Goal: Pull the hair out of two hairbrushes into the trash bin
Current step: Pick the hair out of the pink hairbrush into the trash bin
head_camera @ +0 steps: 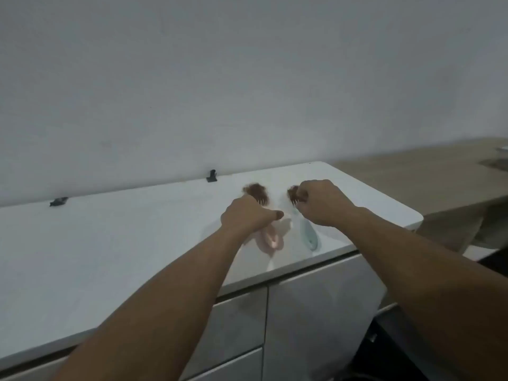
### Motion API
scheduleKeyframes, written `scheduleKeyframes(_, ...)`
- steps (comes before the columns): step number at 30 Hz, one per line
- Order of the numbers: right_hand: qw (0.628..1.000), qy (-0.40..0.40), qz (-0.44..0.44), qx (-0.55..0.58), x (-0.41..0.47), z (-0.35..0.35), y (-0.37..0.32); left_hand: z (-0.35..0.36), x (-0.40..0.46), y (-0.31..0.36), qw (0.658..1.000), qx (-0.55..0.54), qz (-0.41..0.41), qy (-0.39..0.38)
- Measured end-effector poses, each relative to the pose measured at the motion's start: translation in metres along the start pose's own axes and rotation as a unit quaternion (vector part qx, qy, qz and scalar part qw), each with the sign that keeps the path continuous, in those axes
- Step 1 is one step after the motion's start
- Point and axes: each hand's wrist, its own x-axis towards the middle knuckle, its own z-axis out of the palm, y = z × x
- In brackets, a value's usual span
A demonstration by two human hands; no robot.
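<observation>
The left hand [248, 214] lies curled over the head of a pink hairbrush [270, 239], its fingers bent down among the bristles, though whether they pinch anything cannot be told. The right hand [320, 202] is bunched with its fingertips pressed together at a brown clump of hair [293, 194] on the teal hairbrush [309, 235] just beside the first; it looks like a pinch on the hair. A second, larger tuft of hair [257, 191] shows beyond the left knuckles. Both brushes lie flat on the white table [123, 243], handles pointing toward the person, near its right front corner. The hair is likely light, soft and tangled round the bristles, so it should be taken low at the root of the mat and peeled upward in one piece, while the stiff plastic handle is held down. The brushes may slide on the glossy top. Two small dark clips [211, 176] sit well apart by the wall. No trash bin is in view.
</observation>
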Motion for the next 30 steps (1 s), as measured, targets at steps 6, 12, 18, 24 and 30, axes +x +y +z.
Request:
scheduleKeyframes(6, 1.000, -0.005, 0.025, -0.003, -0.029, 0.009, -0.008, 0.013, -0.020, -0.010, 0.996, -0.030, 0.019, 0.083)
scheduleKeyframes(12, 0.999, 0.032, 0.029, 0.023, -0.056, -0.001, -0.029, -0.001, -0.051, -0.028, 0.982, -0.155, 0.050, 0.094)
scheduleKeyframes(18, 0.956, 0.098, 0.104, 0.257, -0.092, -0.022, -0.058, -0.020, -0.104, -0.031, 0.951, -0.281, 0.105, 0.075)
scheduleKeyframes(24, 0.858, 0.136, 0.186, 0.459, -0.146, -0.042, -0.058, -0.013, -0.163, -0.023, 0.938, -0.281, 0.204, 0.014)
scheduleKeyframes(30, 0.812, 0.154, 0.228, 0.515, -0.218, -0.039, -0.035, 0.013, -0.212, -0.028, 0.906, -0.330, 0.223, -0.143)
